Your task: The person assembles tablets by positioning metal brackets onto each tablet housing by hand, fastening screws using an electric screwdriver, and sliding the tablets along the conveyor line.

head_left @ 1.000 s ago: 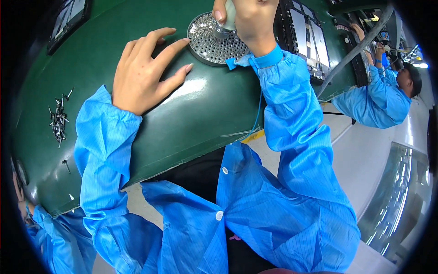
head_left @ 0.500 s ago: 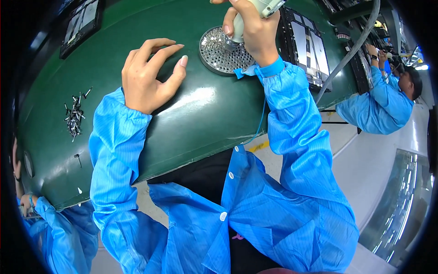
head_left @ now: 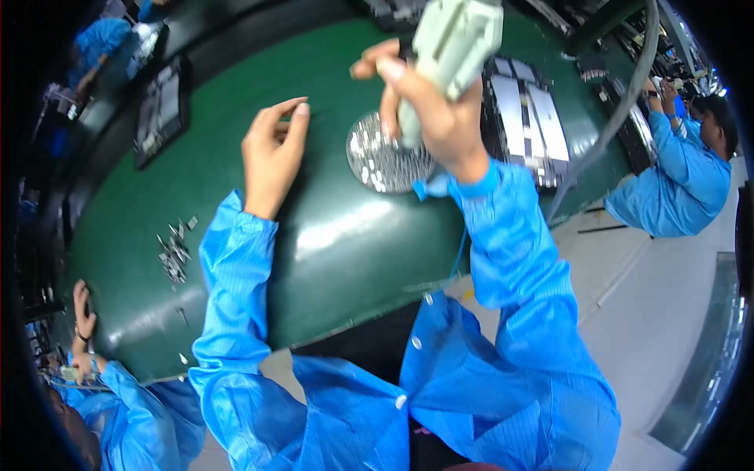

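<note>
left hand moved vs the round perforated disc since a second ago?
Yes. The left hand lay flat on the green belt touching the disc; now it is lifted, fingers curled, apart to the disc's left.

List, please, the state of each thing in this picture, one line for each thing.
Right hand: closed around the pale power screwdriver, raised.
Left hand: open, empty, resting on the green belt.
Round perforated disc: lying flat.
Flat panel: lying flat.
Small metal parts: loose pile.
</note>
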`<state>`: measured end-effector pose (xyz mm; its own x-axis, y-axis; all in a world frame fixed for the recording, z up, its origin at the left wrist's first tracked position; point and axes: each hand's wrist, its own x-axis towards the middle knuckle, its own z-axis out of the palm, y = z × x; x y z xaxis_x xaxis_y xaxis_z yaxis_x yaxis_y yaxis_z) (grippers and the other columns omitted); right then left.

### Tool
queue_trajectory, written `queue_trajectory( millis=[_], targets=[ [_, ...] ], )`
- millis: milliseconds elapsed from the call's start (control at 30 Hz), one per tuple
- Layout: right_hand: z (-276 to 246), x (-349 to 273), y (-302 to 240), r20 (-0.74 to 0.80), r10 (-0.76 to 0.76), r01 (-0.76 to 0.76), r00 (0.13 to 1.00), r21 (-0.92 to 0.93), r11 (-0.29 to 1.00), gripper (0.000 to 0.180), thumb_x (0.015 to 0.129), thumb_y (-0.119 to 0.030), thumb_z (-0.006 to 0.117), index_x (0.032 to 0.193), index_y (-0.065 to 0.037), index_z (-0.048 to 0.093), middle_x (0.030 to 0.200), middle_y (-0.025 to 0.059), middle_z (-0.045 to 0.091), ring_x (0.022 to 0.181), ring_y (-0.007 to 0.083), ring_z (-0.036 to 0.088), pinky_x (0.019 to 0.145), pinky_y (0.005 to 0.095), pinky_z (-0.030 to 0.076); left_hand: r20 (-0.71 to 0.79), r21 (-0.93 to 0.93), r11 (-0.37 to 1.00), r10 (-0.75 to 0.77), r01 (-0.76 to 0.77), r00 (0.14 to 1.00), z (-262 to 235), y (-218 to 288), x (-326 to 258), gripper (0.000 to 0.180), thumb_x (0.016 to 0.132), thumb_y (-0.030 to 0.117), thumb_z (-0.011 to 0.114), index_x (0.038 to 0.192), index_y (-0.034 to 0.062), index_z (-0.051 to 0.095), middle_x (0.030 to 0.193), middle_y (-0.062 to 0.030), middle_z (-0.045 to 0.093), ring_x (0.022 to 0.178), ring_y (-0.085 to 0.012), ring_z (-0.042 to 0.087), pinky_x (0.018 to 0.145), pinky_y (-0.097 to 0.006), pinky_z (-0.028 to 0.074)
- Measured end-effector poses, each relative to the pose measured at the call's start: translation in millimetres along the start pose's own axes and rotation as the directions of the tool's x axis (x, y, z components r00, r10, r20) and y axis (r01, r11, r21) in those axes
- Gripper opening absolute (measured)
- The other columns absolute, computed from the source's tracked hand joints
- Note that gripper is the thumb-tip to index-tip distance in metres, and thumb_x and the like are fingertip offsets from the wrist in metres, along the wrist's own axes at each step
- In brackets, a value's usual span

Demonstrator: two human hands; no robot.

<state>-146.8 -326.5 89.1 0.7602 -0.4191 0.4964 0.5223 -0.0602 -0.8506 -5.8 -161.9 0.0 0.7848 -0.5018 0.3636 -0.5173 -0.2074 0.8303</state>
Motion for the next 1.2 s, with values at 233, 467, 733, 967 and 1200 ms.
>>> queue_trajectory(
  millis=[233, 467, 733, 967, 1200],
  targets=[
    [-15, -5, 1, -0.101, 0.102, -0.107, 0.99, -0.045, 0.993, 0.018, 0.095, -0.004, 0.061, 0.107, 0.008, 0.065, 0.095, 0.0157, 0.072, 0.052, 0.0112, 0.06, 0.048, 0.0256, 0.05, 0.07, 0.506, 0.824, -0.332, 0.254, 0.941, 129, 8, 193, 0.11, 0.073, 0.087, 0.056, 0.127, -0.0078, 0.062, 0.125, -0.0277, 0.065, 0.123, -0.0408, 0.06, 0.106, -0.044, 0.045],
    [-34, -1, 13, -0.201, 0.098, -0.114, 0.975, -0.067, 0.991, 0.024, 0.085, -0.005, 0.074, 0.107, 0.002, 0.068, 0.088, 0.0066, 0.07, 0.079, 0.0128, 0.068, 0.069, 0.0299, 0.055, 0.217, 0.551, 0.802, -0.404, 0.23, 0.889, 249, -65, 302, 0.101, 0.069, 0.073, 0.075, 0.13, -0.0062, 0.062, 0.139, -0.0287, 0.056, 0.132, -0.0326, 0.054, 0.11, -0.037, 0.043],
    [-46, 1, 13, -0.207, 0.134, -0.154, 0.969, -0.084, 0.985, 0.022, 0.083, -0.009, 0.074, 0.103, -0.002, 0.07, 0.083, 0.0097, 0.067, 0.069, 0.0188, 0.066, 0.064, 0.0326, 0.052, 0.716, -0.149, 0.624, -0.467, 0.767, 0.519, 277, -70, 348, 0.094, 0.081, 0.04, 0.082, 0.142, -0.0163, 0.039, 0.144, -0.0258, 0.051, 0.131, -0.0316, 0.054, 0.11, -0.036, 0.042],
    [-30, 0, 11, -0.195, 0.141, -0.142, 0.97, 0.011, 0.99, 0.014, 0.087, -0.009, 0.073, 0.096, 0.0, 0.068, 0.075, 0.0045, 0.067, 0.065, 0.0098, 0.063, 0.059, 0.0285, 0.053, -0.059, -0.505, 0.862, -0.092, 0.05, 0.994, 157, -69, 281, 0.068, 0.098, 0.012, 0.057, 0.156, 0.0011, 0.023, 0.148, -0.0239, 0.046, 0.136, -0.0321, 0.047, 0.113, -0.037, 0.036],
    [-40, 7, 14, -0.199, 0.052, -0.066, 0.979, -0.063, 0.996, 0.014, 0.095, -0.01, 0.065, 0.1, 0.003, 0.069, 0.089, 0.0128, 0.073, 0.052, 0.0097, 0.059, 0.047, 0.0255, 0.048, -0.146, -0.404, 0.876, -0.345, 0.263, 0.927, -61, -10, 99, 0.057, 0.104, 0.024, 0.057, 0.152, 0.0017, 0.035, 0.133, -0.013, 0.06, 0.117, -0.0218, 0.059, 0.101, -0.034, 0.046]
  ],
)
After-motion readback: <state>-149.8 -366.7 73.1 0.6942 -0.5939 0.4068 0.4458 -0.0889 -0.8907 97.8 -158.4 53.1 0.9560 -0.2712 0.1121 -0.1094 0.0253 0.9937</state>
